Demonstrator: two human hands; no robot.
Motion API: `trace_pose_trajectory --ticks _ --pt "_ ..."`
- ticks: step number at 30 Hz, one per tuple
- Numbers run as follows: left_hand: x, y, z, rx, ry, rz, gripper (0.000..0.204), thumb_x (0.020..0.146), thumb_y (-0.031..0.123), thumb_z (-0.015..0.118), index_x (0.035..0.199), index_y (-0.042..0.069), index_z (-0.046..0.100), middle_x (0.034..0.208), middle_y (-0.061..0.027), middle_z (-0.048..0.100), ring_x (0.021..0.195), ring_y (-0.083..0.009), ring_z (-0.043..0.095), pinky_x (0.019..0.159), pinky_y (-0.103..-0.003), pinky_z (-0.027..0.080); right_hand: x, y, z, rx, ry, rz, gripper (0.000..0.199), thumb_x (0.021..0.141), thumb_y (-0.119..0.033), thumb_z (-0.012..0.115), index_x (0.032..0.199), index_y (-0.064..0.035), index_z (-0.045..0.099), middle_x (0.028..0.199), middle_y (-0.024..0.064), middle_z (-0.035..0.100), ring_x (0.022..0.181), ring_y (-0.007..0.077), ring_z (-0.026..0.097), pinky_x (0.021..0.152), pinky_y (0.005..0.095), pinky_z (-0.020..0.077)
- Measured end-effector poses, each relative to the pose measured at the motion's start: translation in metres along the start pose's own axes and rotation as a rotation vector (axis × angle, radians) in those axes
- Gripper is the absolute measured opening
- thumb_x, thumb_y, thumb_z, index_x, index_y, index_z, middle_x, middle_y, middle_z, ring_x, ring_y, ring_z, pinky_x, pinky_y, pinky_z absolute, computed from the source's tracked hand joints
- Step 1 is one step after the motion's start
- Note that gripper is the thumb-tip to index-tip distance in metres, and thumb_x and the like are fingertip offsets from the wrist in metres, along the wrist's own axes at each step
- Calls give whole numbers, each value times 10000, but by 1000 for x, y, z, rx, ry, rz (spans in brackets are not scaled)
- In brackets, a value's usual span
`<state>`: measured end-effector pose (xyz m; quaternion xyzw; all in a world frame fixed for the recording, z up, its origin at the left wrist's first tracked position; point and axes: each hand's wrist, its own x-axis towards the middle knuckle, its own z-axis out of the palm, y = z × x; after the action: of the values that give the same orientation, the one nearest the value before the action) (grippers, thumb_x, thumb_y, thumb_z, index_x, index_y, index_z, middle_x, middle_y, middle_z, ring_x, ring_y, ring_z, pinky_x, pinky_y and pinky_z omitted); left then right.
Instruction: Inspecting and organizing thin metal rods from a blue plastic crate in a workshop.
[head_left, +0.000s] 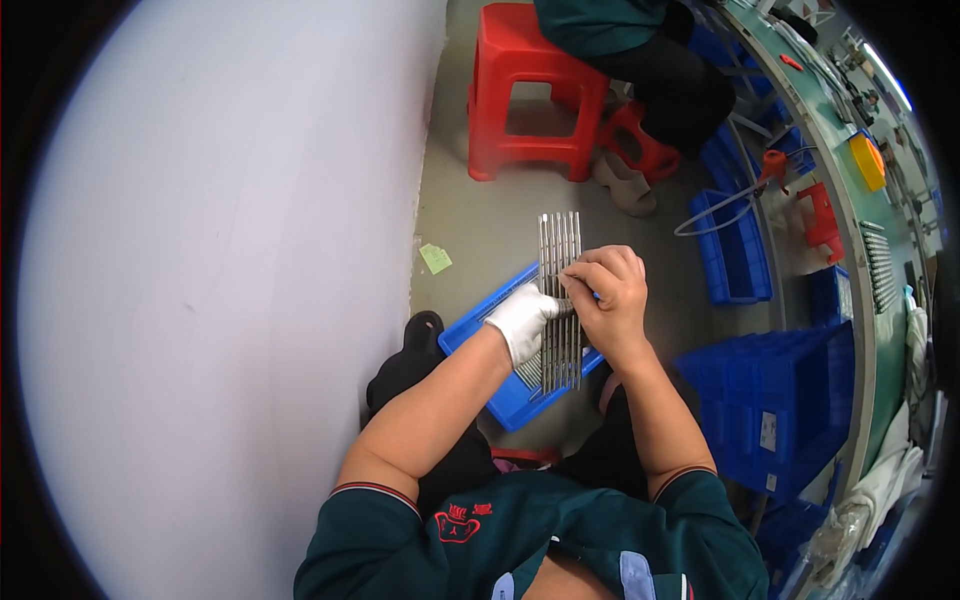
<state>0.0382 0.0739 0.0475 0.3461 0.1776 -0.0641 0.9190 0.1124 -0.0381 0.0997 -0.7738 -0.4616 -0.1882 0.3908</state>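
Observation:
A row of slim, shiny metal rods (pixel 560 240) is held side by side, pointing away from me, above a blue plastic bin (pixel 490 310). My left hand (pixel 522 322), in a white glove, grips the rods around their middle from the left. My bare right hand (pixel 612 298) is closed at the right side of the bundle, thumb and fingertips pinched against the rods near the left thumb. Whether it pinches one rod or several is hidden. More rods (pixel 531 371) lie in the bin, partly covered by the bundle and my left hand.
A white wall (pixel 230 250) runs along my left. Ahead, a person (pixel 640 50) sits by a red stool (pixel 535 100). Right of me stand stacked blue crates (pixel 775 400), another blue bin (pixel 733 250) and a green-topped workbench (pixel 885 350). A yellow-green paper (pixel 435 258) lies on the floor.

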Motion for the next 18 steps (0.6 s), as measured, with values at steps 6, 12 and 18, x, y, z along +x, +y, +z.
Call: trace_pose_trajectory --ticks 6,12,18 --pt "-6 5 9 30 30 -10 189 814 5 617 999 44 604 937 -59 639 859 -171 636 744 -312 528 3 -4 1 -80 -12 -108 129 637 -64 706 733 -108 634 797 1 603 829 231 558 748 370 407" --pt "1 -4 -1 -26 -5 -6 240 814 19 636 1045 70 593 960 -42 638 885 -160 628 753 -308 526 2 -6 4 -116 -31 -126 123 643 -71 705 738 -109 637 788 -3 607 829 233 555 749 371 406" --pt "5 -7 2 -78 19 -66 268 800 -49 547 1048 41 591 939 -71 640 848 -200 650 728 -332 543 3 3 -5 4 22 32 109 651 -70 717 738 -89 653 800 15 624 829 233 565 736 362 407"
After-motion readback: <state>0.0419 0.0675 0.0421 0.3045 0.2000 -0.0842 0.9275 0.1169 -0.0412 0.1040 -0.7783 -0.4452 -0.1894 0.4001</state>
